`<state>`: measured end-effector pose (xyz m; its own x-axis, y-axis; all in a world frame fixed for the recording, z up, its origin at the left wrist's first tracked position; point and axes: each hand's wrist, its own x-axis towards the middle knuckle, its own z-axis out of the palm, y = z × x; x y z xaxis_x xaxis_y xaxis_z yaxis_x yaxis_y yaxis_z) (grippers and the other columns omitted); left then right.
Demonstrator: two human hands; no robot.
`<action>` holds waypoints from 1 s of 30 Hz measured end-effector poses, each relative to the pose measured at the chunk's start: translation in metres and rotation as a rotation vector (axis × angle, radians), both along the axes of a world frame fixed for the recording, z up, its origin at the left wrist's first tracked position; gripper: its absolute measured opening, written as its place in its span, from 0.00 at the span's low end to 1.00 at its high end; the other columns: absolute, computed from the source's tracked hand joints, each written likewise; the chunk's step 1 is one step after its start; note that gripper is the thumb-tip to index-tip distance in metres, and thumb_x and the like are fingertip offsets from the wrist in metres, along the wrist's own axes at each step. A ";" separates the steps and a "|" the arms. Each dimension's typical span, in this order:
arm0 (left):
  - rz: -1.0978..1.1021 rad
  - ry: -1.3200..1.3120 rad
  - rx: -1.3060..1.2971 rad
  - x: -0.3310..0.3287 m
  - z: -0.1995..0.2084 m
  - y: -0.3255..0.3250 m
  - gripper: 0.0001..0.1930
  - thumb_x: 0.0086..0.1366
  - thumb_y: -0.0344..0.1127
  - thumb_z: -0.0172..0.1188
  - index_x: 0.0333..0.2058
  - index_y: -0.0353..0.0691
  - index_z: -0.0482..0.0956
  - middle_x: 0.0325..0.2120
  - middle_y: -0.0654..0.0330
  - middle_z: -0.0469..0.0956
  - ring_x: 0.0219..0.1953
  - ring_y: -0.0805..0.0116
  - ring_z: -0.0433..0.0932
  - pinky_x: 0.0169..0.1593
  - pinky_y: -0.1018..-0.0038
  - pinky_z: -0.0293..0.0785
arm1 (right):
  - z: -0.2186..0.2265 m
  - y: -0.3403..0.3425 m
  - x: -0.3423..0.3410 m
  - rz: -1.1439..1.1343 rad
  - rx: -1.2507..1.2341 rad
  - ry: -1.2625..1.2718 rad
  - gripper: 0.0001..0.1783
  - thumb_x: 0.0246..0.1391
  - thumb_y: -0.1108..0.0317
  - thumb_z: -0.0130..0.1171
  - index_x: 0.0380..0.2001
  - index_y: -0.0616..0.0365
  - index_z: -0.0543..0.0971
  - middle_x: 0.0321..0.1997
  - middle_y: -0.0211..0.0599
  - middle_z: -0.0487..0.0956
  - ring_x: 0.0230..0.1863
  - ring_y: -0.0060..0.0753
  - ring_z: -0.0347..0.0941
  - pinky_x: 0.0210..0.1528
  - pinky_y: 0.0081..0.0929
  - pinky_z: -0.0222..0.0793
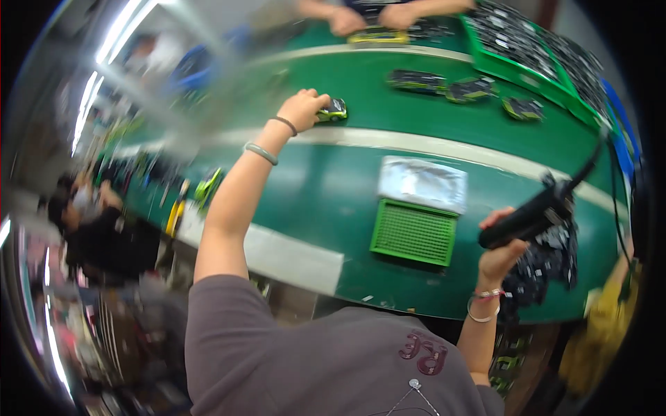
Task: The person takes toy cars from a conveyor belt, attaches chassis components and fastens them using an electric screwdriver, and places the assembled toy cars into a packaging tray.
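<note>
Stretched out over the green belt, my left hand (300, 111) has its fingers closed on a small green-and-black toy car (336, 109). The car rests on the belt surface, its left end covered by my fingers. At the right, my right hand (502, 261) is wrapped round a thick black electric screwdriver (531, 218). The tool lies tilted across my palm, its far end pointing up and right towards a black cord. Below and right of this hand is a heap of black parts (548, 258), partly blurred.
Before me lie a green grid basket (414, 234) and a silver packet (423, 184). More toy cars (472, 89) sit on the belt, near green bins (520, 73) of black parts. A co-worker's hands (374, 19) handle a yellow-edged piece opposite. White paper (291, 260) lies left.
</note>
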<state>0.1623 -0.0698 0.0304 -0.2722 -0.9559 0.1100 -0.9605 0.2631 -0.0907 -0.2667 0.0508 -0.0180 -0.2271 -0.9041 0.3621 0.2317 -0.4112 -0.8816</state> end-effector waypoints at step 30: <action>2.617 0.528 0.807 -0.120 -0.190 0.844 0.29 0.43 0.45 0.72 0.42 0.34 0.78 0.45 0.51 0.76 0.47 0.59 0.76 0.50 0.67 0.74 | -0.005 -0.033 -0.013 0.070 -0.069 0.359 0.56 0.32 0.14 0.36 0.28 0.68 0.67 0.23 0.42 0.70 0.26 0.37 0.69 0.36 0.30 0.70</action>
<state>0.0420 0.7739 -0.1597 0.4843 0.7408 -0.4656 0.6348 -0.6637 -0.3957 -0.2799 0.0180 -0.0232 -0.0128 -0.8836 0.4681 -0.0577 -0.4667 -0.8825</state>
